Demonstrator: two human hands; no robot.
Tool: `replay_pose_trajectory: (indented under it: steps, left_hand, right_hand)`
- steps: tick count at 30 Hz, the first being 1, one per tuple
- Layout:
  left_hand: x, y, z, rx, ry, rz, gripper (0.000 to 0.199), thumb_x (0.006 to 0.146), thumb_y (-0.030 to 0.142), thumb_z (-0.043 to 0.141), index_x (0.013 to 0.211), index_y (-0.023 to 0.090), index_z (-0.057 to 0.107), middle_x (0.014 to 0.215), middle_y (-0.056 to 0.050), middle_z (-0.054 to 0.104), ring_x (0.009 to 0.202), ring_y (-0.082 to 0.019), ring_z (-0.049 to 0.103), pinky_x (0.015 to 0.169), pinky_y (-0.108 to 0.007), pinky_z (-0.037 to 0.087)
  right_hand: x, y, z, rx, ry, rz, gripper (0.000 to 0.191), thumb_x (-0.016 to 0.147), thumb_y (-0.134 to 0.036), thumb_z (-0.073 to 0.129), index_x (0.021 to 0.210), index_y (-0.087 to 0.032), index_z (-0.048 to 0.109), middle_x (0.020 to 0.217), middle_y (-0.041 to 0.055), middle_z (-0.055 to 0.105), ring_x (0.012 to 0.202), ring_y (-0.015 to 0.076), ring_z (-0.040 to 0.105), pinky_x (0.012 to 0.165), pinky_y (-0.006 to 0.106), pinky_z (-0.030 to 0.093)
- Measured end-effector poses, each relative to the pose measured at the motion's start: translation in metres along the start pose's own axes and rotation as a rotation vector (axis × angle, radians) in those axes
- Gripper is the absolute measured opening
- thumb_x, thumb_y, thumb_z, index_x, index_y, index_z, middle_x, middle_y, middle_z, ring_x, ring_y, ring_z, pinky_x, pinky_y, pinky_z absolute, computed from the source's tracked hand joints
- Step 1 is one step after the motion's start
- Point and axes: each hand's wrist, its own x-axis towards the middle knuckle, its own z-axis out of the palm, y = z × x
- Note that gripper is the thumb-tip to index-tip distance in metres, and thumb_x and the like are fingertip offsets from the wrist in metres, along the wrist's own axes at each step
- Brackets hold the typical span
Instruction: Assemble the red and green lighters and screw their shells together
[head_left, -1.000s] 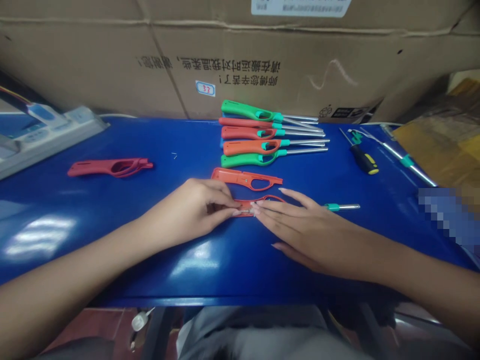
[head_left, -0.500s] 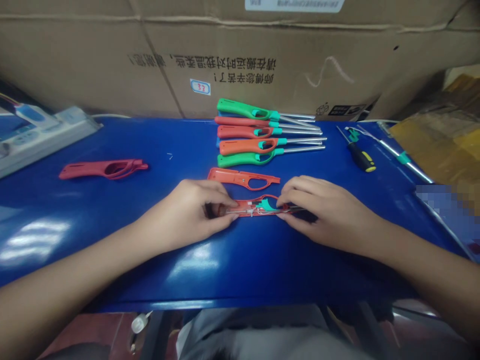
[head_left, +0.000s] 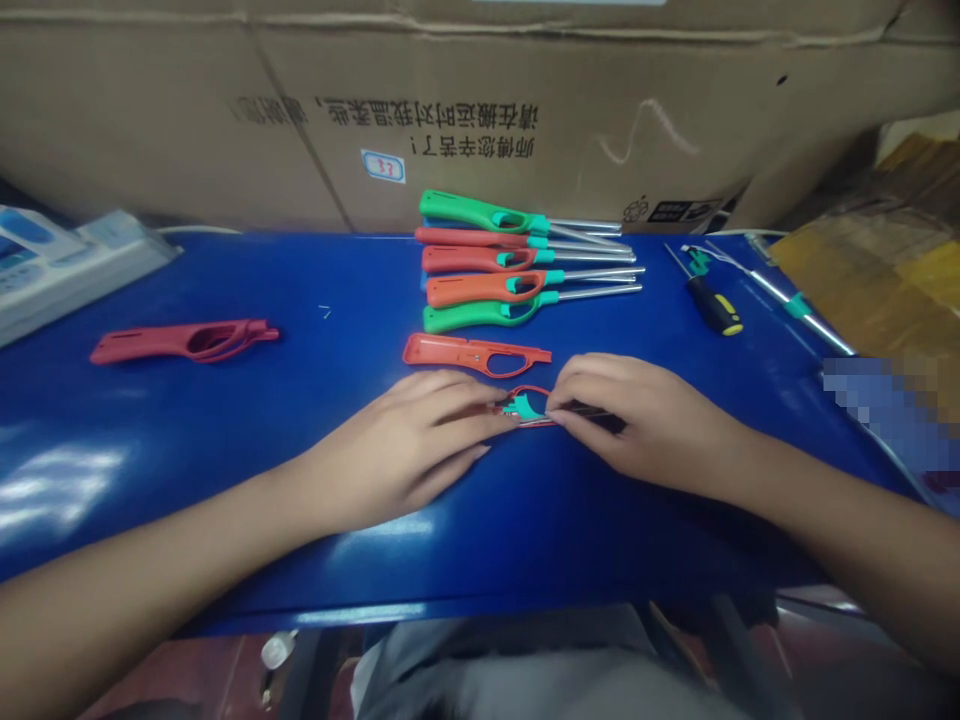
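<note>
An opened orange lighter shell (head_left: pixel 534 390) with a green trigger (head_left: pixel 529 407) and small inner parts lies on the blue table. My left hand (head_left: pixel 416 440) covers its handle end, fingers bent over it and closed on it. At the shell's nozzle end my right hand (head_left: pixel 626 405) pinches it with thumb and forefinger, a metal rod partly showing under the palm. Just behind lies the matching orange half shell (head_left: pixel 450 352), inner side up.
Several assembled green, red and orange lighters (head_left: pixel 480 260) lie stacked at the back. A red lighter body (head_left: pixel 184 341) and power strip (head_left: pixel 82 265) are left. Right are a screwdriver (head_left: pixel 716 306), metal tube (head_left: pixel 814 322) and yellow-taped bag (head_left: pixel 870 260). A cardboard box (head_left: pixel 570 70) stands behind.
My left hand has moved right along the shell and now covers its handle part. My right hand stays at the nozzle end. The view has shifted slightly.
</note>
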Motion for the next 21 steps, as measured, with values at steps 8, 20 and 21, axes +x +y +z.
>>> replay_pose_trajectory:
  steps: [8,20,21]
  left_hand:
    - [0.002,0.0,0.008,-0.072,0.034,-0.016,0.041,0.101,0.02,0.052,0.142,0.026,0.056,0.143,-0.01,0.057,0.13,-0.025,0.054,0.111,-0.044,0.046]
    - [0.0,-0.002,0.009,-0.104,0.042,0.008,0.046,0.099,0.011,0.049,0.143,0.026,0.054,0.144,-0.01,0.056,0.13,-0.025,0.053,0.11,-0.042,0.048]
    - [0.001,-0.002,0.009,-0.104,0.044,0.009,0.047,0.099,0.011,0.049,0.143,0.026,0.054,0.144,-0.011,0.056,0.129,-0.025,0.054,0.11,-0.042,0.048]
  right_hand:
    - [0.0,-0.001,-0.001,-0.091,-0.023,0.001,0.009,0.097,-0.019,0.057,0.096,-0.02,0.065,0.094,0.0037,0.07,0.089,0.0189,0.065,0.08,0.033,0.047]
    - [-0.014,-0.016,-0.01,-0.16,-0.089,0.056,0.022,0.1,-0.028,0.052,0.102,-0.027,0.074,0.088,-0.002,0.077,0.077,0.0178,0.072,0.066,0.032,0.046]
    - [-0.015,-0.016,-0.009,-0.17,-0.077,0.053,0.022,0.1,-0.029,0.053,0.103,-0.028,0.074,0.09,-0.0021,0.078,0.077,0.0185,0.073,0.066,0.032,0.046]
